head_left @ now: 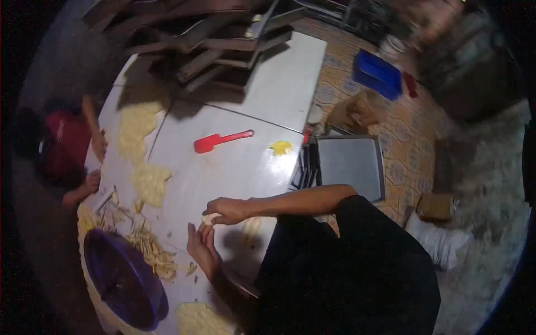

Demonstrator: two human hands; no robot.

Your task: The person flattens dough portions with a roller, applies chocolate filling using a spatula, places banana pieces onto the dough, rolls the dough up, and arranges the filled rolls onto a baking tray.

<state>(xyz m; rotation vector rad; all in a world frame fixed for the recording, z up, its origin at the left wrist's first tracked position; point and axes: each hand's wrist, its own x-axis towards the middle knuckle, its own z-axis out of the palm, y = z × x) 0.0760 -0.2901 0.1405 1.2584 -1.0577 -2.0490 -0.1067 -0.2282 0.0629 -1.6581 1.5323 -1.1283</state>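
Over the white table, my right hand [230,210] is closed around a small pale piece of dough [210,219]. Just below it, my left hand [203,249] has its fingers stretched out and apart, the fingertips by the underside of the dough. Two small pale dough pieces [252,229] lie on the table near my body, partly in shadow. Farther off on the tabletop rests a red spatula [208,143], and a yellow smear [281,148] lies near the table edge.
Flat dough sheets [151,184] and a heap of dough strips [151,248] lie beside a purple basin [120,279]. Dark trays [223,58] are stacked at the back. Another person's hand [92,180] is at the left edge. A metal tray [349,162] and blue crate [377,73] stand at right.
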